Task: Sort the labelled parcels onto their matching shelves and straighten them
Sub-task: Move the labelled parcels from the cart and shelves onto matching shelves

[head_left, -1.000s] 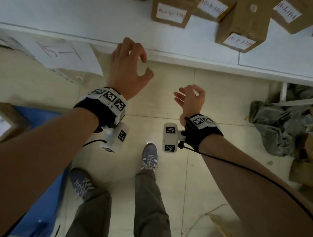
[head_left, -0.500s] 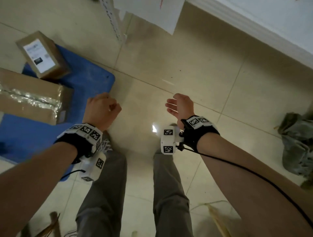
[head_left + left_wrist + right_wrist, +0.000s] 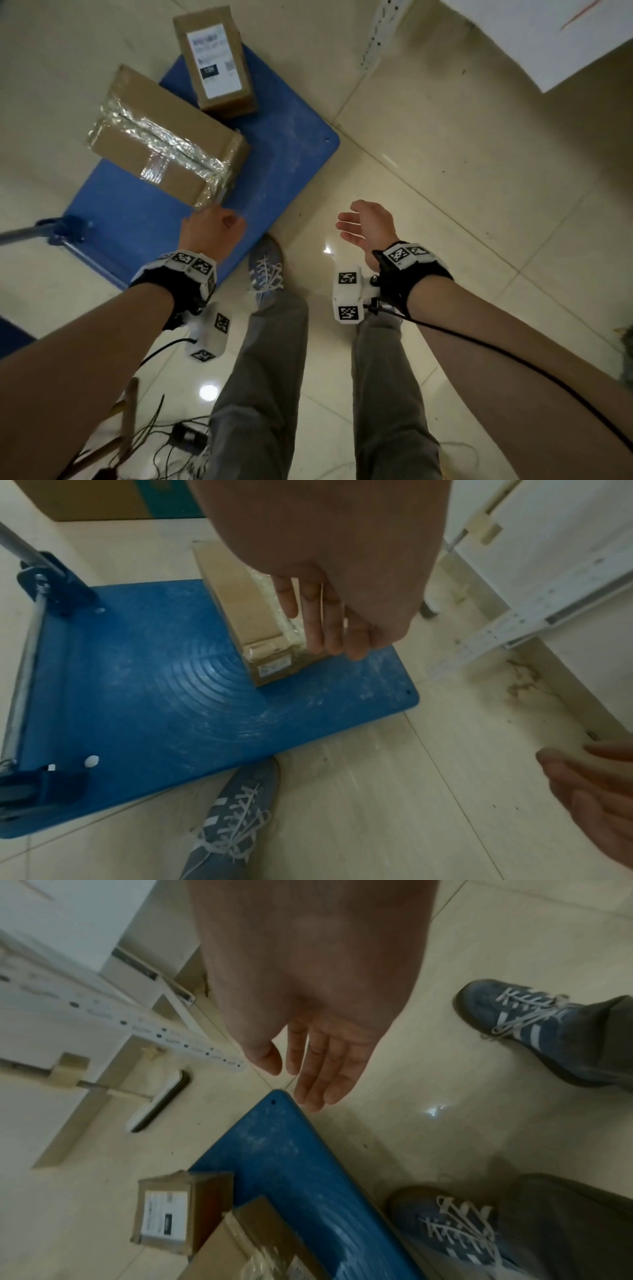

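Two cardboard parcels sit on a blue platform cart [image 3: 274,164] on the floor. The large one [image 3: 164,137] is sealed with shiny tape; the small one [image 3: 217,61] behind it carries a white printed label. My left hand [image 3: 212,228] hovers just above the large parcel's near corner, fingers hanging loosely and holding nothing. In the left wrist view those fingers [image 3: 322,620] dangle in front of the taped parcel [image 3: 240,615]. My right hand [image 3: 363,224] is held over bare floor right of the cart, palm turned left, fingers relaxed and empty. The right wrist view shows the small parcel [image 3: 164,1213].
A white perforated shelf upright [image 3: 380,37] and a paper sheet with a red mark [image 3: 548,37] are at the top right. The cart handle [image 3: 24,233] juts out at left. Cables and a black adapter [image 3: 188,435] lie on the tiles by my feet.
The view has swung from the shelf with parcels down to the cart. Both hands have dropped low, and the left hand has come up to the large taped parcel's corner.
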The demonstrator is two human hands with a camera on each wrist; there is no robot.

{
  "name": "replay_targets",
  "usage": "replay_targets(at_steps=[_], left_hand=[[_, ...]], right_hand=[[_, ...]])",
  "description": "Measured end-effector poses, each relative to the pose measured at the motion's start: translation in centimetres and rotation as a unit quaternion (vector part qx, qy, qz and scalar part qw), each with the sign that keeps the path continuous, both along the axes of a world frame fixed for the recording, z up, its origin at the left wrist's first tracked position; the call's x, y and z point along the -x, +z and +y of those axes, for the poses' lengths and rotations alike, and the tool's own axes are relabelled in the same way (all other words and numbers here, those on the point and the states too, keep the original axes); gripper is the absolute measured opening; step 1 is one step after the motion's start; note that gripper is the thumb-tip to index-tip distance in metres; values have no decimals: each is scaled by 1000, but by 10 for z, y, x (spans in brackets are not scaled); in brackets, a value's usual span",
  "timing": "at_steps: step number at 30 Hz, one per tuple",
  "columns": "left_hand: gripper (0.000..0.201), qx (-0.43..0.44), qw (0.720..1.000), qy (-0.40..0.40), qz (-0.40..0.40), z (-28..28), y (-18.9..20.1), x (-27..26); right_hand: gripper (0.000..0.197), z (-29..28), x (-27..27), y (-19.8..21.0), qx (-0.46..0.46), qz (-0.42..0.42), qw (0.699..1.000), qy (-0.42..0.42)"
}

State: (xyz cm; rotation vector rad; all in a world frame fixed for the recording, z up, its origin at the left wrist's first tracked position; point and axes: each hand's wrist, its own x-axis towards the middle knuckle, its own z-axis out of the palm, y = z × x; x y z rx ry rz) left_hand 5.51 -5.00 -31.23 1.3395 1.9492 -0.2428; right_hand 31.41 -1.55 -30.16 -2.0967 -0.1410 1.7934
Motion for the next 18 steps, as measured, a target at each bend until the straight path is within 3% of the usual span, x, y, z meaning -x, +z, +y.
replay_targets(at_steps=[5,12,18], left_hand=[[42,10,995,91,-33,5,-7,49],[28,-9,980,189,-66,35,-37,115],[55,-50,977,202,-36,78,-76,174]], right_hand=[[32,14,63,-16,9,5,999,41],[34,34,127,-39,4,15,997,80],[9,43,166,-62,43,68,991,103]])
